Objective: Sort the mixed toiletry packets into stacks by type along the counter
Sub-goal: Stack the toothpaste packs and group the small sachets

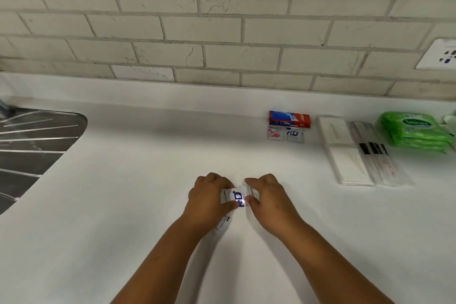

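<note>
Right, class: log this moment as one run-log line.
left hand: holds RD sachets | right hand: holds same sachets | matching RD sachet lies by toothpaste boxes | wipes: stacked

The smooth white matt counter (128, 180) bore a glossy foil "RD" sachet (237, 198). Right of it lay glossy green plastic wipe packs (417, 133); left, a ribbed metal drainboard (32, 145).

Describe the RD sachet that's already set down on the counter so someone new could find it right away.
Start at the green wipe packs on the counter's right, then go left past the clear-wrapped items to the red toothpaste box. The RD sachet lies just in front of it, white with blue letters, unlike the pink-printed sachet on its left.
</note>
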Motion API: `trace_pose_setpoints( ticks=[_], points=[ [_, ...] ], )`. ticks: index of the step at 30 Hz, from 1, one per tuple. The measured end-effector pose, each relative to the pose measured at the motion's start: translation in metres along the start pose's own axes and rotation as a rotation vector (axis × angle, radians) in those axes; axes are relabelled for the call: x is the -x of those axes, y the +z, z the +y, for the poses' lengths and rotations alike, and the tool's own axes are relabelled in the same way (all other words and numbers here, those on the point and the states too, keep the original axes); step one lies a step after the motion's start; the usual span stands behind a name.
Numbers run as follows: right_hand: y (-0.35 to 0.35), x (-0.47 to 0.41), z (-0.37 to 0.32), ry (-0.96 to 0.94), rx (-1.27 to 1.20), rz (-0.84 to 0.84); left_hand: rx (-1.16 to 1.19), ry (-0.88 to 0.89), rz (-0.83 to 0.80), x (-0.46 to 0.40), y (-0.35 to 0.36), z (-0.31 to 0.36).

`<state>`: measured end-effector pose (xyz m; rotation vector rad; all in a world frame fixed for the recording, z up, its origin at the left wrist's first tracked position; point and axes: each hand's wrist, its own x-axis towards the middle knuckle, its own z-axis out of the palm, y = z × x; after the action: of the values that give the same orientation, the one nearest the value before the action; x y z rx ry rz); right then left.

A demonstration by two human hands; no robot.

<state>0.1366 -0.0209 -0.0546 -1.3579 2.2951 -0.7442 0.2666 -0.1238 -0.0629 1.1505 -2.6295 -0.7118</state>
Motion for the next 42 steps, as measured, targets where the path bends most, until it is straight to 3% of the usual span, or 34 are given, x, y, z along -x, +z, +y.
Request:
trace_pose_setpoints(
  ticks=[7, 10, 15, 21, 25, 30, 42],
  points=[
    [-0.020, -0.008, 0.003, 0.009, -0.004, -0.016, 0.216, 0.046, -0.098, -0.015, -0.008, 0.018],
    [-0.024, -0.013, 0.014, 0.154, -0.251, 0.050, 0.447, -0.046, -0.047, -0.025, -0.009, 0.026],
    [-0.032, -0.024, 0.028, 0.376, -0.896, 0.155, 0.885, -0.251, -0.036, -0.043, 0.006, 0.042],
    [-0.040, -0.061, 0.044, 0.447, -1.024, 0.300, 1.039, -0.299, -0.012, -0.088, 0.023, 0.066],
    [-0.044, -0.098, 0.054, 0.410, -0.921, 0.443, 1.059, -0.291, 0.042, -0.134, 0.024, 0.079],
    [-0.049, -0.137, 0.064, 0.332, -0.565, 0.583, 0.981, -0.294, 0.099, -0.180, 0.030, 0.084],
    [-0.039, -0.158, 0.079, 0.325, 0.162, 0.524, 0.544, -0.228, 0.152, -0.207, 0.050, 0.087]
  ],
)
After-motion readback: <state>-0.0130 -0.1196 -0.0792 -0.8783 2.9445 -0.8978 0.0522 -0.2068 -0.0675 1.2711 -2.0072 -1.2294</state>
